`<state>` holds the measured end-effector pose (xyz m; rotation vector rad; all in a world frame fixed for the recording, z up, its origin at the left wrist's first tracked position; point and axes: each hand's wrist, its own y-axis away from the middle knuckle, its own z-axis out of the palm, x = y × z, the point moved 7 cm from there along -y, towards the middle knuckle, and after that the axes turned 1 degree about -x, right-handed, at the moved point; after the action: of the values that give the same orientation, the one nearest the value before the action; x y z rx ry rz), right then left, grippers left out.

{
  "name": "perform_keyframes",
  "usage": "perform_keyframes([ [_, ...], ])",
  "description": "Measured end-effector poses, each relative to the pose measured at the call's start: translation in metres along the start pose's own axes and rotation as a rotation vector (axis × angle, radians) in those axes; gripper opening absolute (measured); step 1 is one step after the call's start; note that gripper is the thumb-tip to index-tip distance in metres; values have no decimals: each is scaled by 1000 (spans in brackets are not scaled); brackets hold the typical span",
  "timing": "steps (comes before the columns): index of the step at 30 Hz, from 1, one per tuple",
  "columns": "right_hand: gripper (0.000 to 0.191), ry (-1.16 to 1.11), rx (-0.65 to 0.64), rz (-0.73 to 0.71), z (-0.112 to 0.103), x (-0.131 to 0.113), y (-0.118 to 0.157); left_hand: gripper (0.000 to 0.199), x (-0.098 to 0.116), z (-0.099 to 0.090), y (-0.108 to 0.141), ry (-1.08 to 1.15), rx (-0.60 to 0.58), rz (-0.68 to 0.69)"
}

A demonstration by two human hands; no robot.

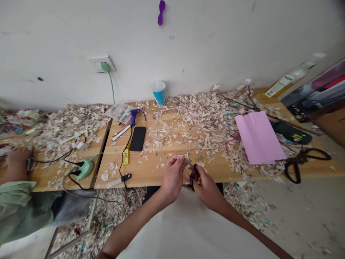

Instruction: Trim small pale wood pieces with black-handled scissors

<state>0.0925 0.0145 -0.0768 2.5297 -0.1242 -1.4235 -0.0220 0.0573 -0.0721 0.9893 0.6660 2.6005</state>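
Both hands [173,176] [206,187] curl inward, held close together.

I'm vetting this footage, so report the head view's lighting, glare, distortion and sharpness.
Head view: soft light on the wall, no hard shadows; head view: no strong glare on the black phone; head view: the bottle leans outward, likely wide-angle stretch; head view: the pale piece in the left hand is too small and soft to make out.

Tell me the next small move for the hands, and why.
I'd probably shift the left hand slightly clear of the scissors. The right hand holds them with the blades close beside the left hand's fingers, which pinch what looks like a small pale piece; whether the blades are open is too small to tell.
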Motion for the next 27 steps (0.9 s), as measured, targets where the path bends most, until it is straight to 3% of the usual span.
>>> perform_keyframes([
  [27,15,18,6,58,-2,10,2,23,0,-5,-2,-102,-1,83],
])
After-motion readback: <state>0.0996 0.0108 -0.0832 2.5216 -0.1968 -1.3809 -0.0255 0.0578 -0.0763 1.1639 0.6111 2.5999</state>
